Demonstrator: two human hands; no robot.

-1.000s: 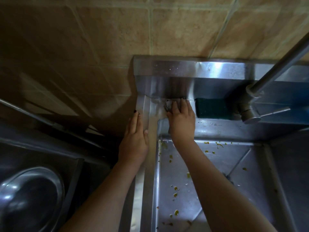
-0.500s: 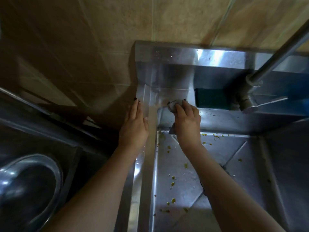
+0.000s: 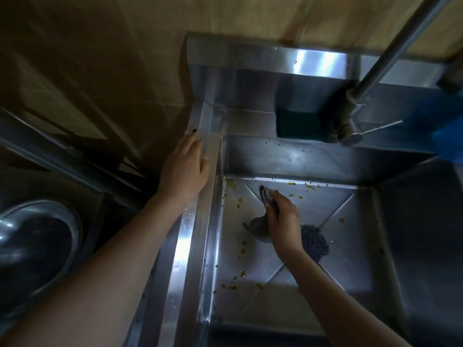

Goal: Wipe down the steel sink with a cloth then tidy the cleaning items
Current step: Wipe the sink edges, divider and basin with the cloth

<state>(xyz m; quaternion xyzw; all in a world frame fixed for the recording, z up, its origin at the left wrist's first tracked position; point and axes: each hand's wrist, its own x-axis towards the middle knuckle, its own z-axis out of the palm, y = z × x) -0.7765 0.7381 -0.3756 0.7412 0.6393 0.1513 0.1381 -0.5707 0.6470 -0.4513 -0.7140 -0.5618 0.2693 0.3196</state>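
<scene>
Fingers [image 3: 276, 201] of the right hand [image 3: 284, 221] clutch the cloth [image 3: 256, 225] on the sink [image 3: 300, 156] floor beside its drain [image 3: 315, 241], the left hand [image 3: 185, 166] rests flat, fingers straight, on the sink's left rim, and a sponge [image 3: 298, 123] sits on its back ledge.

cloth [image 3: 255, 225] half under right hand [image 3: 283, 216], drain [image 3: 314, 240] partly behind the wrist, blue object [image 3: 448, 136] cut by right edge
</scene>
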